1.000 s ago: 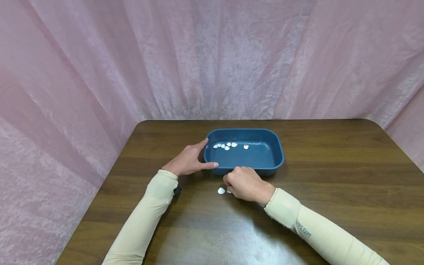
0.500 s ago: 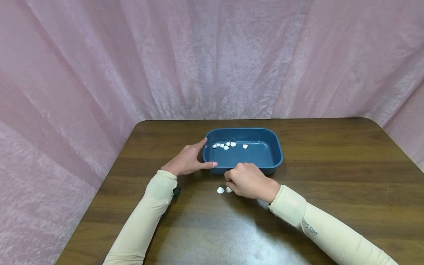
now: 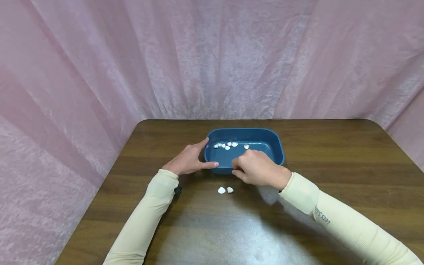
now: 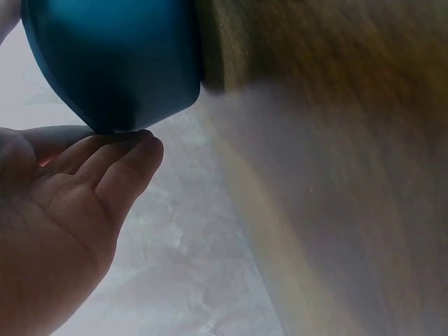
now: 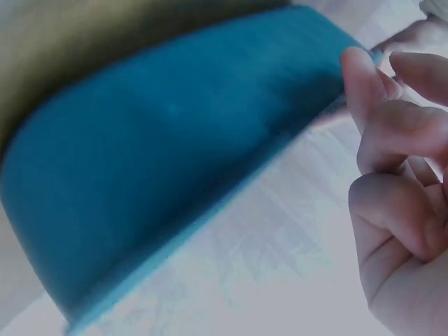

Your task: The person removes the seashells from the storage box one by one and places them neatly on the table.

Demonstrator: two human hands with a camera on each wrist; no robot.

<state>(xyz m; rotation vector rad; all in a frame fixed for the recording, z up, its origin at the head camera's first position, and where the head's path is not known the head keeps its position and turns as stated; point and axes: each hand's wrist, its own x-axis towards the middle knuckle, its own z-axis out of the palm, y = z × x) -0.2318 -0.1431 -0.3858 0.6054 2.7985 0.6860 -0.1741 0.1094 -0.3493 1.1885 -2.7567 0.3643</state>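
Note:
My left hand (image 3: 188,160) rests at the left end of a blue plastic tub (image 3: 277,162), thumb on the front rim and a fingertip at the left rim. In the left wrist view, straight fingers (image 4: 129,171) lie against the tub's outside. Several white seashells (image 3: 235,144) lie inside, mostly along the left and back. My right hand (image 3: 260,167) is over the tub's front rim, palm down, fingers curled. I cannot tell whether its fingertips hold anything. Two more seashells, one (image 3: 221,190) on the left and another (image 3: 230,190) beside it, lie on the table before the tub.
The brown wooden table (image 3: 331,165) has rounded far corners. Behind it hangs a pink velvety curtain (image 3: 212,66). Both forearms wear pale sleeves, the left sleeve (image 3: 142,217) and the right sleeve (image 3: 341,213) reaching in from the near side.
My right hand has risen from beside the loose seashells and moved forward and right, over the tub's front rim. Both table seashells now show fully. My left hand has stayed on the tub.

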